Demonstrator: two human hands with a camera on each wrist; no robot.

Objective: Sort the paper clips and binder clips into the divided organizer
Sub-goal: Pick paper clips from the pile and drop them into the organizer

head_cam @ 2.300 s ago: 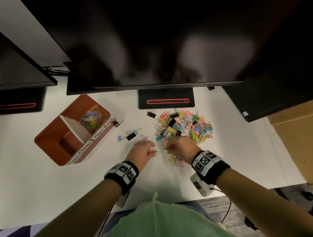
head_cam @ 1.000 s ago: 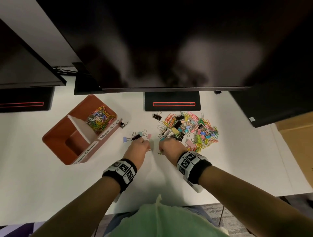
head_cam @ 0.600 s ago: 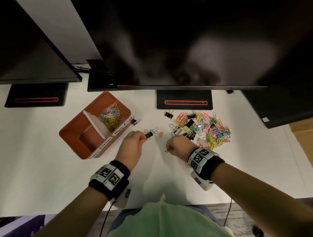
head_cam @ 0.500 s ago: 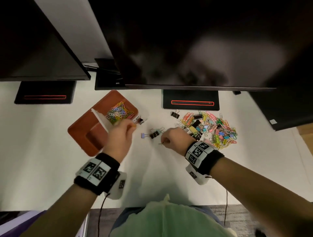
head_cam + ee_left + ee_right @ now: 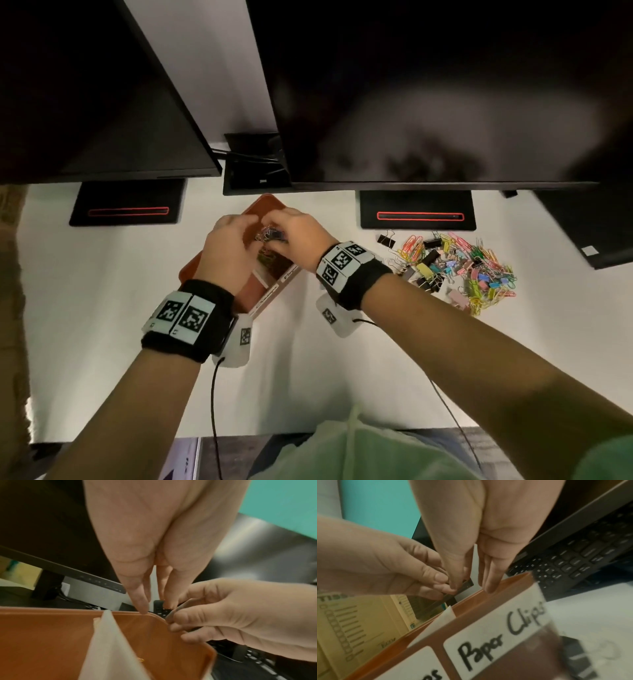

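The brown divided organizer [image 5: 270,205] stands under both hands. A white divider [image 5: 106,639] splits it, and its front carries a "Paper Clips" label [image 5: 498,632]. Coloured paper clips [image 5: 270,236] lie in the far compartment, between my hands. My left hand [image 5: 233,246] hovers over the rim with thumb and fingers [image 5: 142,605] pointing down and apart, nothing between them. My right hand [image 5: 298,233] is beside it, fingertips [image 5: 173,627] curled together and pinching a thin grey paper clip [image 5: 171,613]. The unsorted pile of paper clips and binder clips [image 5: 455,267] lies to the right.
Monitors overhang the back of the white desk [image 5: 102,308], with black stands [image 5: 126,202] [image 5: 418,210] behind the organizer and the pile. A keyboard [image 5: 573,561] lies behind the organizer. A black binder clip [image 5: 578,654] sits on the desk by the organizer's front.
Both hands have left the pile area and moved left and away, to above the organizer's paper clip compartment. My head has turned left, so the organizer sits mid-frame.
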